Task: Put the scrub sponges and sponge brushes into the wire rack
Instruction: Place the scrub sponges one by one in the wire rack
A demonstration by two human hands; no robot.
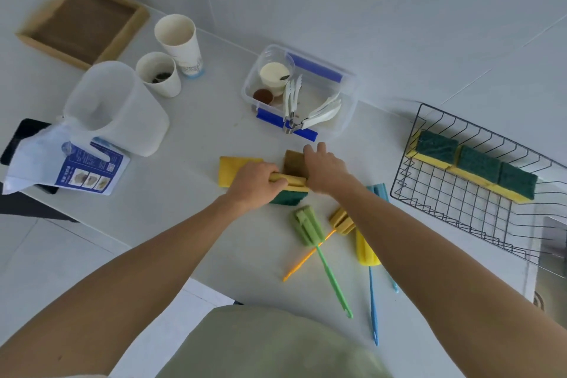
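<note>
Writing on the blue and white paper [89, 173], far to the left of the wire rack [460, 193], is too small to read. Three scrub sponges [478, 164] stand in a row inside the wire rack, green sides up. Left of the rack, both hands meet on a yellow and green sponge [290, 190] on the white counter [214, 132]. The left hand [254, 182] grips its yellow edge. The right hand [326, 170] presses down on a brown sponge [293, 163] just behind it. Another yellow sponge [230, 170] lies left of the hands. Sponge brushes [310, 225] lie below the hands, also left of the rack.
</note>
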